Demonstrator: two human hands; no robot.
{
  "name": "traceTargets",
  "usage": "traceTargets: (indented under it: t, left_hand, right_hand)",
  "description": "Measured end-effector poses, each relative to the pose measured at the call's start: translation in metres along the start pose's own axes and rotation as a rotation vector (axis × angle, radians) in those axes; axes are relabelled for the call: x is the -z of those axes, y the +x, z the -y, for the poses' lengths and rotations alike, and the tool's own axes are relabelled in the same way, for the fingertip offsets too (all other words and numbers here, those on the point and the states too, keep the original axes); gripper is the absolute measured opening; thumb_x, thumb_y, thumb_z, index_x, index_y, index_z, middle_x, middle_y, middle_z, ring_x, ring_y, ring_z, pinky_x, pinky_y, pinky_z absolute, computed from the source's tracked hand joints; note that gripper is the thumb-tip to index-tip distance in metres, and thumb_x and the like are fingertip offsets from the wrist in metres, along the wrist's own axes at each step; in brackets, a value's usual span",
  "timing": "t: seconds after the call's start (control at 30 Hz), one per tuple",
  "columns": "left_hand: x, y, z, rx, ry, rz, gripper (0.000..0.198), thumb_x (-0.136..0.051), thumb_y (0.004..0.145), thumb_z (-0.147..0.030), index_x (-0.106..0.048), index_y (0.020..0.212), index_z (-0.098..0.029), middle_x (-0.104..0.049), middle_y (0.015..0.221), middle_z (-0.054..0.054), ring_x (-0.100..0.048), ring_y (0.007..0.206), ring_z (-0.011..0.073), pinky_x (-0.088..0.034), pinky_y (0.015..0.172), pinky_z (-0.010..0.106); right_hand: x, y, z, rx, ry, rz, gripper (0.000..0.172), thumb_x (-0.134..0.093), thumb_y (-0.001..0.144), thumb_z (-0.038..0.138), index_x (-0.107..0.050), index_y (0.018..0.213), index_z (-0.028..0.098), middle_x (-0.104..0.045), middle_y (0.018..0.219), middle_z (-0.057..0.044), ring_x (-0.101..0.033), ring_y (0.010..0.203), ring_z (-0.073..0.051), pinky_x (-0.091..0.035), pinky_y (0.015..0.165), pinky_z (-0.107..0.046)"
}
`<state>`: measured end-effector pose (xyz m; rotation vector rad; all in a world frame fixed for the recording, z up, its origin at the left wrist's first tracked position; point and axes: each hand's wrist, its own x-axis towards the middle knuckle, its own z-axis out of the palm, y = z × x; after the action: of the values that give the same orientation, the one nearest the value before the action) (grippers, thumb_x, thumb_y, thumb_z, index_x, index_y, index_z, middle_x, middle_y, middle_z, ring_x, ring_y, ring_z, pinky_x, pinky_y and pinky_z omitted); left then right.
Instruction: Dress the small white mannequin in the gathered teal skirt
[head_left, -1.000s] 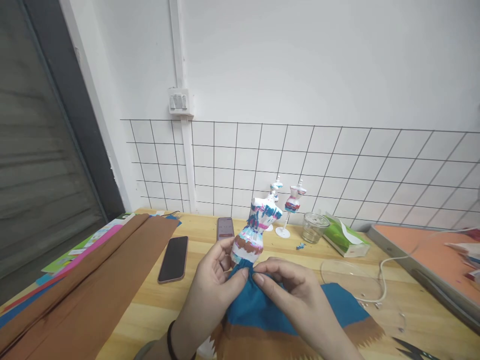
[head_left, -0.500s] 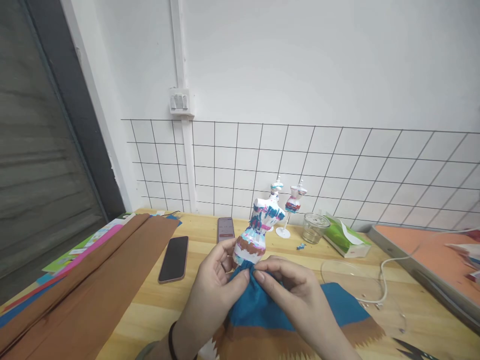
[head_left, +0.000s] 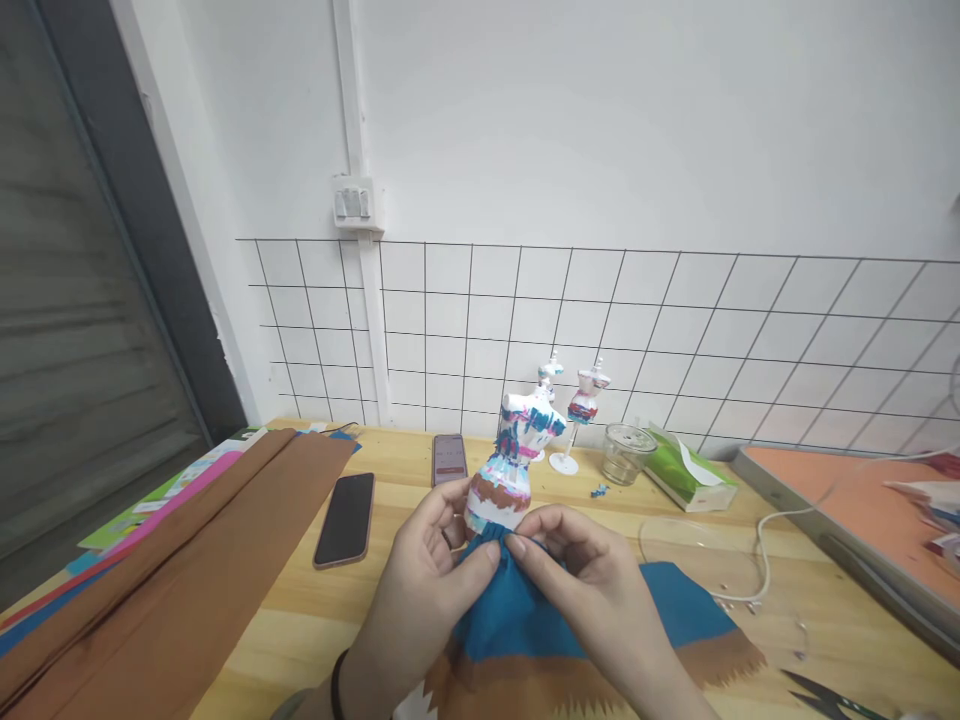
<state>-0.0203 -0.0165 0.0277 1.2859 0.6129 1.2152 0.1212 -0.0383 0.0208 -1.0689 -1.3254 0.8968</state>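
Note:
A small white mannequin bust (head_left: 517, 455), wrapped in pink, blue and brown strips, stands tilted just above my hands. My left hand (head_left: 424, 575) is closed round its base, thumb pressing gathered blue cloth (head_left: 517, 610) against the waist. My right hand (head_left: 577, 580) pinches the same gathered edge from the right. The blue cloth spreads toward me and ends in a brown zigzag band (head_left: 600, 675) on the wooden table (head_left: 307, 620).
Two phones (head_left: 346, 518) (head_left: 450, 458) lie left of my hands, beside brown fabric (head_left: 150, 590) and coloured sheets. Two small dressed mannequins (head_left: 581, 410), a glass jar (head_left: 626, 455) and a green tissue pack (head_left: 686, 478) stand by the tiled wall. White cable (head_left: 765, 560), scissors (head_left: 825, 695) and an orange tray (head_left: 862, 500) are right.
My fingers shifted slightly along the gathered blue cloth at the bust's waist. The bust swayed a little; the view drifted slightly.

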Motion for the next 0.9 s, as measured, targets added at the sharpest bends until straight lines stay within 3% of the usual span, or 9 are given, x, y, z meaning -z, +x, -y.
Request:
traceTargets:
  t: [0.5, 0.9]
  left_hand:
    - [0.0016, 0.0014, 0.0026, 0.008, -0.041, 0.040, 0.036, -0.066, 0.072, -0.018, -0.053, 0.105, -0.018, -0.062, 0.110, 0.011, -0.057, 0.104, 0.0240, -0.044, 0.089, 0.034]
    - [0.0065, 0.0062, 0.0032, 0.074, 0.028, -0.012, 0.033, -0.071, 0.067, -0.023, -0.055, 0.095, -0.017, -0.067, 0.097, 0.009, -0.062, 0.090, 0.0204, -0.047, 0.076, 0.028]
  right_hand:
    - [-0.0007, 0.0024, 0.0015, 0.006, 0.165, 0.023, 0.022, -0.068, 0.072, 0.031, -0.049, 0.076, 0.020, -0.053, 0.072, 0.002, -0.053, 0.069, -0.012, -0.043, 0.061, -0.023]
    - [0.0001, 0.0033, 0.0012, 0.013, 0.010, 0.040, 0.026, -0.065, 0.073, 0.032, -0.047, 0.087, 0.021, -0.052, 0.072, 0.002, -0.052, 0.070, -0.014, -0.043, 0.063, -0.025]
